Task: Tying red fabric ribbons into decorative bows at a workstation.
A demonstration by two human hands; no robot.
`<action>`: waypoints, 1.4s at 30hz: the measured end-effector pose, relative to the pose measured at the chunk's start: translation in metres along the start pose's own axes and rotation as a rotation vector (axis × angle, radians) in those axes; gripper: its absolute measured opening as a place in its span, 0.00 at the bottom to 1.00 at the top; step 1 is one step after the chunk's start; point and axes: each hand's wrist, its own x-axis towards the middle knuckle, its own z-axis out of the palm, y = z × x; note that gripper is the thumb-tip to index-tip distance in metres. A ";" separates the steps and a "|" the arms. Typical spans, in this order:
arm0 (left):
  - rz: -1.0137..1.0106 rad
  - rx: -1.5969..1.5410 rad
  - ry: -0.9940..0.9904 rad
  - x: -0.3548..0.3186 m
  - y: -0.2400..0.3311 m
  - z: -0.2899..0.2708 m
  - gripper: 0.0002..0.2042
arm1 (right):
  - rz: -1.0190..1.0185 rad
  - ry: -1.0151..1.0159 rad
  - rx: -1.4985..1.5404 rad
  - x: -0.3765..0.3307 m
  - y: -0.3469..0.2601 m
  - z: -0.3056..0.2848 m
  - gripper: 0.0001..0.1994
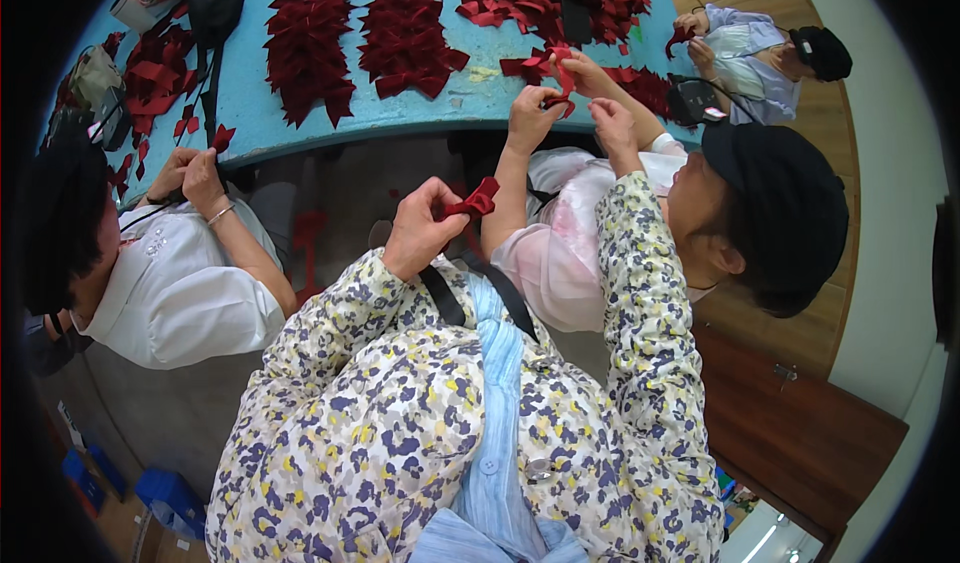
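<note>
A dark red velvet ribbon bow is pinched between the thumb and fingers of my left hand, in front of my chest. My right hand is raised farther forward and to the right, close to a co-worker's hands. Its thumb and fingertips are pressed together; whatever they hold, perhaps a thin thread, is too fine to make out. Just left of it, the co-worker's hands work on a red ribbon.
On the light blue table lie rows of red bows and a heap of more bows. Co-workers sit close on the left and right; another person sits at the far right. A black bag lies at the table's left.
</note>
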 end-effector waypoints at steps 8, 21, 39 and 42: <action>-0.010 0.051 0.035 -0.017 0.036 -0.010 0.08 | 0.278 -0.065 0.224 0.031 -0.012 0.011 0.15; -0.088 -0.045 0.151 -0.026 0.028 -0.016 0.08 | 0.200 -0.160 0.448 0.037 -0.049 -0.003 0.14; -0.144 -0.027 0.023 -0.021 0.048 -0.018 0.08 | 0.673 -0.107 1.057 0.032 -0.090 0.007 0.17; -0.141 -0.041 0.018 -0.021 0.052 -0.012 0.08 | 0.600 -0.098 1.163 0.045 -0.075 -0.002 0.15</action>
